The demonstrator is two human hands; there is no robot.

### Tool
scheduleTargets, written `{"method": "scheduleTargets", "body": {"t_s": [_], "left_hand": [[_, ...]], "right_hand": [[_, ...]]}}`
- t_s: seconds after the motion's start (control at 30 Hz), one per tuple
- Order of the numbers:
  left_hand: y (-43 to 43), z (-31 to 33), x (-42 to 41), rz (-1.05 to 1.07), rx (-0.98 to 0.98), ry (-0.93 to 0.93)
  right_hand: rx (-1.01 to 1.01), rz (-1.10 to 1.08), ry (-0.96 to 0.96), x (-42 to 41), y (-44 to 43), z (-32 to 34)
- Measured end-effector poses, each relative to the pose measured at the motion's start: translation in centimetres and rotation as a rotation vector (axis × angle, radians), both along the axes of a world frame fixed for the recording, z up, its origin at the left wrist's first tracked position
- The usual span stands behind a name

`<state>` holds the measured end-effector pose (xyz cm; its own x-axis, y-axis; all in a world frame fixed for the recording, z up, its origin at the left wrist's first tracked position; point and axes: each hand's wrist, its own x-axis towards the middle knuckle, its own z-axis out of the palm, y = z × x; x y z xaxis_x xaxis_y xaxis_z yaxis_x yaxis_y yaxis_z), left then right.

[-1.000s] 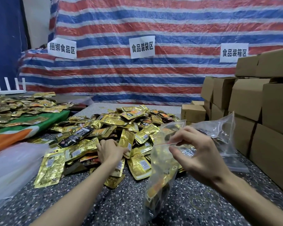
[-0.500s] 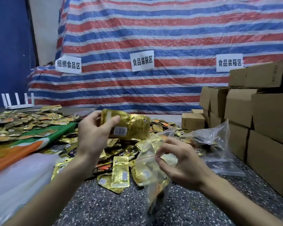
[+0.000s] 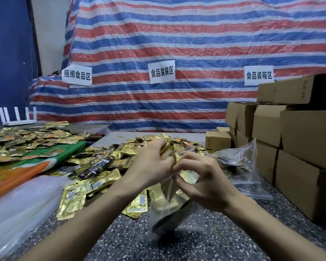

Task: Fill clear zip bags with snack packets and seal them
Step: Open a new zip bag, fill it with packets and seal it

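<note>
Signs (image 3: 161, 71) x3; router (image 3: 17, 121) x1; part-filled zip bags (image 3: 169, 219) x2; gold pkts (image 3: 72, 200) uncountable.

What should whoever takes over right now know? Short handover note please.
Left hand: grips gold snack packets at the bag mouth.
Right hand: pinches the mouth of the clear zip bag, which hangs below both hands.
On the table: the loose packet pile behind the hands, and a second bag holding packets to the right by the cardboard boxes.
Done: clear zip bag partly filled.
Left: get these packets in, seal the zip, bag the rest of the pile.
</note>
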<state>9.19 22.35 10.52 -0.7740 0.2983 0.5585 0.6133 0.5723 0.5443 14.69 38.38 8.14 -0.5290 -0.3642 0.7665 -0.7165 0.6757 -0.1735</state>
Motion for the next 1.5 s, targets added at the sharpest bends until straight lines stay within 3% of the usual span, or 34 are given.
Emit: {"method": "scheduleTargets", "body": {"t_s": [0.3, 0.4, 0.47, 0.53, 0.63, 0.83, 0.93, 1.03, 1.27, 1.5], "left_hand": [[0.8, -0.7, -1.6, -0.123, -0.192, 0.086], [0.3, -0.4, -1.6, -0.248, -0.123, -0.047], [-0.9, -0.6, -1.6, -0.343, -0.214, -0.096], [-2.1, -1.1, -2.0, -0.383, -0.389, -0.021], [-3.4, -1.7, -2.1, -0.388, -0.424, 0.059], [-5.8, -4.4, -1.1, -0.274, -0.334, 0.200], [-7.3, -6.3, -0.4, -0.220, -0.334, 0.106], [-8.1, -7.4, 0.1, -0.249, -0.422, -0.024], [-7.6, -5.9, 0.6, -0.286, -0.128, -0.050], [-7.0, -3.2, 0.0, -0.254, 0.291, -0.207]], "right_hand": [[0.031, -0.164, -0.069, 0.1, 1.0, -0.1], [-0.006, -0.244, -0.107, -0.1, 1.9, -0.3], [-0.007, -0.284, -0.120, -0.2, 2.4, -0.6], [-0.038, -0.295, -0.143, -0.3, 2.9, -0.9], [-0.056, -0.263, -0.239, -0.5, 3.9, -1.0], [0.136, -0.196, -0.442, -0.2, 6.2, -1.4], [0.111, -0.129, -0.667, 0.5, 7.1, -1.7], [0.189, -0.182, -0.657, 0.8, 7.3, -2.3], [0.185, -0.126, -0.562, 1.3, 6.9, 0.1], [-0.038, -0.216, -0.458, 1.1, 6.9, 1.6]]}}
